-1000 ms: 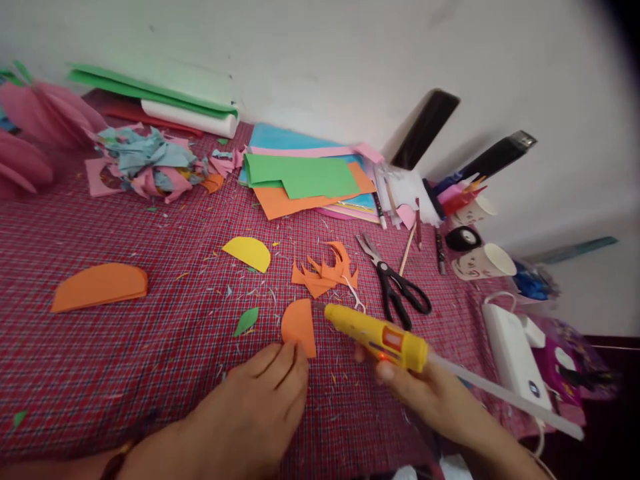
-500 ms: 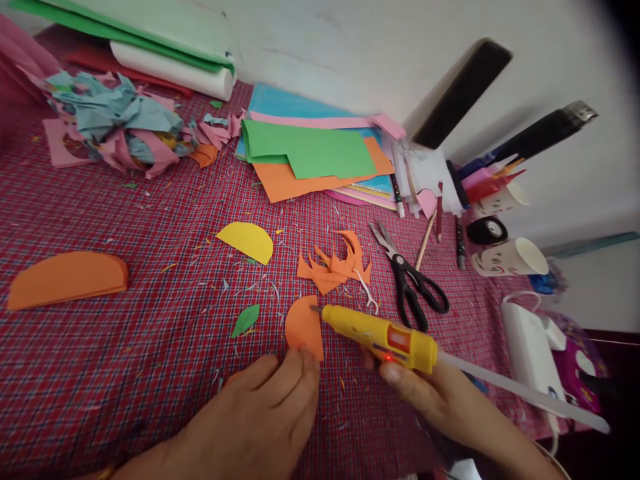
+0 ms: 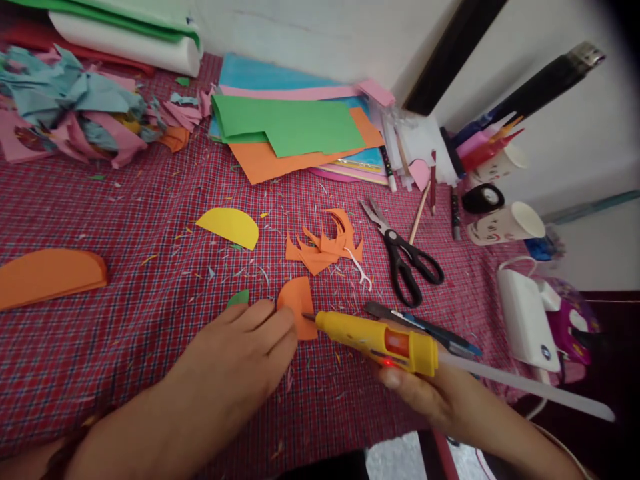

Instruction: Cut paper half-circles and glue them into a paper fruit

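Observation:
My right hand (image 3: 425, 393) grips a yellow hot glue gun (image 3: 380, 341) with a long white glue stick trailing from its back. The nozzle touches the right edge of a small orange paper half-circle (image 3: 299, 310) lying on the red checked cloth. My left hand (image 3: 235, 353) lies flat on the cloth with its fingertips pressed on the left edge of that orange piece. A small green paper leaf (image 3: 239, 297) shows just above my left fingers.
Black scissors (image 3: 403, 253), orange offcuts (image 3: 325, 245) and a yellow half-circle (image 3: 230, 225) lie beyond. A large orange half-circle (image 3: 47, 275) is at left. Stacked coloured sheets (image 3: 295, 137), crumpled scraps (image 3: 75, 117), paper cups (image 3: 505, 223), pencils and a white power bank (image 3: 527, 320) ring the far and right sides.
The glue gun's nozzle has moved down onto the small orange half-circle. My left fingers have slid up along its left side, partly covering the green leaf. The view has shifted down.

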A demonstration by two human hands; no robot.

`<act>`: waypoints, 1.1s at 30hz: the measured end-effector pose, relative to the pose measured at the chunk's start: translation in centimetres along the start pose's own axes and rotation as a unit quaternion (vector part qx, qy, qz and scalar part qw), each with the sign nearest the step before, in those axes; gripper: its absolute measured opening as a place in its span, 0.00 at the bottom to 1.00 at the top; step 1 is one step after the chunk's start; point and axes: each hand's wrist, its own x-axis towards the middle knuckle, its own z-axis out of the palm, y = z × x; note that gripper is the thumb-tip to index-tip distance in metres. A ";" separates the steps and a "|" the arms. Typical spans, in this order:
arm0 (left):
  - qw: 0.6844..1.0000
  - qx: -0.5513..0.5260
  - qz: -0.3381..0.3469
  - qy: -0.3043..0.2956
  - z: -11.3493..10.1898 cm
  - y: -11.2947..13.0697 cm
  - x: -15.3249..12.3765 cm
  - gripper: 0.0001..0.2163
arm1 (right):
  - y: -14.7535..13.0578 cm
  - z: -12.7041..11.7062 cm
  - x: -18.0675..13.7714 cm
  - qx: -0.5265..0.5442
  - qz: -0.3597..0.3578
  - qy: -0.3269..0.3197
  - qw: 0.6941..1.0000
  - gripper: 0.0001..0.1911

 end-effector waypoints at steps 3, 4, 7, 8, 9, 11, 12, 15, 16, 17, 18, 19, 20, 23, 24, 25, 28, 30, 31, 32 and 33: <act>1.000 -0.018 -0.008 0.010 0.2 -0.3 0.0 0.16 | 0.3 0.3 -0.9 -0.002 0.006 0.005 1.000 0.18; 1.000 -0.024 -0.007 0.016 0.3 -0.4 0.0 0.16 | 0.4 0.4 -1.1 -0.003 0.007 0.011 1.000 0.18; 0.999 -0.029 0.000 0.033 0.6 -0.5 0.1 0.15 | 0.5 0.6 -1.8 0.000 0.006 0.025 1.000 0.16; 0.999 -0.027 0.004 0.033 0.7 -0.6 0.1 0.15 | 0.5 0.7 -2.0 0.002 0.006 0.026 1.000 0.15; 0.999 -0.024 0.006 0.034 0.7 -0.6 0.1 0.14 | 0.5 0.7 -2.1 0.004 0.006 0.022 1.000 0.15; 0.999 -0.021 0.008 0.032 0.7 -0.5 0.0 0.14 | 0.6 0.8 -2.4 0.009 0.011 0.011 1.000 0.15; 0.999 -0.021 0.009 0.031 0.6 -0.5 0.0 0.15 | 0.7 0.9 -2.4 0.012 0.015 0.009 1.000 0.16; 1.000 -0.016 0.008 0.022 0.4 -0.3 0.0 0.15 | 1.0 1.2 -2.3 0.026 0.034 0.022 0.999 0.19; 1.000 -0.011 0.006 0.016 0.3 -0.2 0.0 0.15 | 1.0 1.3 -2.1 0.033 0.041 0.030 0.998 0.20; 1.000 -0.005 0.004 0.011 0.1 -0.1 0.0 0.15 | 0.9 1.3 -1.7 0.040 0.045 0.036 0.997 0.20; 1.000 0.000 0.001 0.004 0.1 0.1 0.0 0.14 | 0.7 1.2 -1.3 0.048 0.046 0.041 0.997 0.20; 1.000 0.005 -0.001 0.001 0.0 0.2 0.0 0.14 | 0.5 1.2 -0.9 0.055 0.044 0.044 0.997 0.20; 1.000 0.010 -0.004 0.001 0.0 0.3 0.0 0.14 | 0.2 1.1 -0.3 0.060 0.038 0.049 0.996 0.19; 0.999 0.031 -0.001 0.012 0.0 0.7 -0.1 0.16 | -0.7 0.6 1.3 0.067 0.012 0.058 0.996 0.20; 0.999 0.040 0.001 0.021 0.1 0.9 -0.2 0.17 | -0.9 0.5 1.8 0.071 0.005 0.058 0.996 0.20; 0.998 0.048 0.003 0.029 0.2 1.0 -0.3 0.18 | -1.1 0.4 2.2 0.075 -0.001 0.056 0.996 0.20; 0.996 0.068 0.005 0.050 0.6 1.5 -0.8 0.20 | -1.3 0.3 2.9 0.080 -0.007 0.058 0.995 0.21; 0.996 0.080 -0.004 0.033 0.6 2.0 -1.2 0.20 | -1.3 0.2 3.2 0.078 -0.009 0.061 0.995 0.21; 0.996 0.085 -0.010 0.012 0.5 2.3 -1.4 0.21 | -1.4 0.1 3.3 0.076 -0.011 0.061 0.995 0.21; 0.996 0.091 -0.017 -0.008 0.4 2.5 -1.5 0.21 | -1.4 0.1 3.3 0.075 -0.014 0.060 0.995 0.20; 0.995 0.095 -0.023 -0.027 0.2 2.7 -1.5 0.21 | -1.5 0.1 3.4 0.073 -0.015 0.059 0.995 0.20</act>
